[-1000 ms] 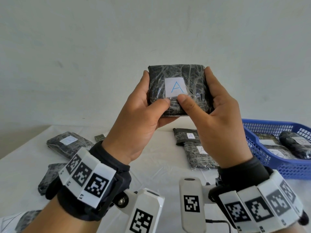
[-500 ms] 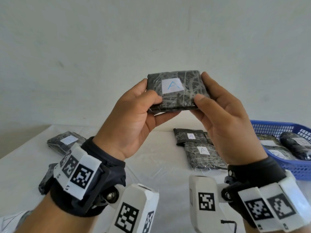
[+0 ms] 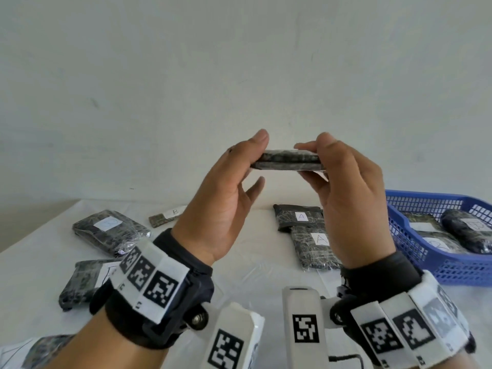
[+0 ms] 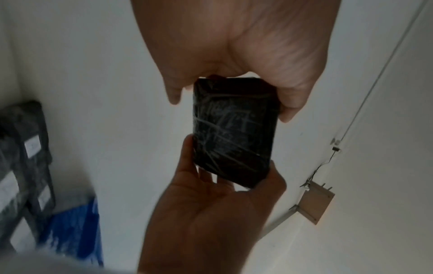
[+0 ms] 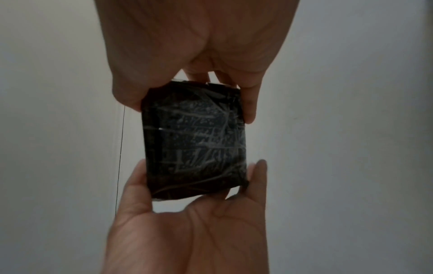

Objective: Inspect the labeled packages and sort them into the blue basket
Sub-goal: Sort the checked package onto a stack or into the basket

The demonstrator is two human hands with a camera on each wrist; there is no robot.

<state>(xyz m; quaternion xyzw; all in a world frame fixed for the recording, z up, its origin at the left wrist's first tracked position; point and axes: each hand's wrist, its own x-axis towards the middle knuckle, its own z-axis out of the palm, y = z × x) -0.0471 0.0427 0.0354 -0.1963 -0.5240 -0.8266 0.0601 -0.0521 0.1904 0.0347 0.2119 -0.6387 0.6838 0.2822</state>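
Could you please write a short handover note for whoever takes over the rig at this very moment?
Hands: left hand and right hand both pinch one dark wrapped package by its ends, held up edge-on above the table; its label is not visible now.
Things: blue basket at right holds at least three packages. Two packages marked A lie mid-table, one marked B further left, others at left.
Done: some packages are in the basket.
Left: finish inspecting the held package, place it, then sort the rest.
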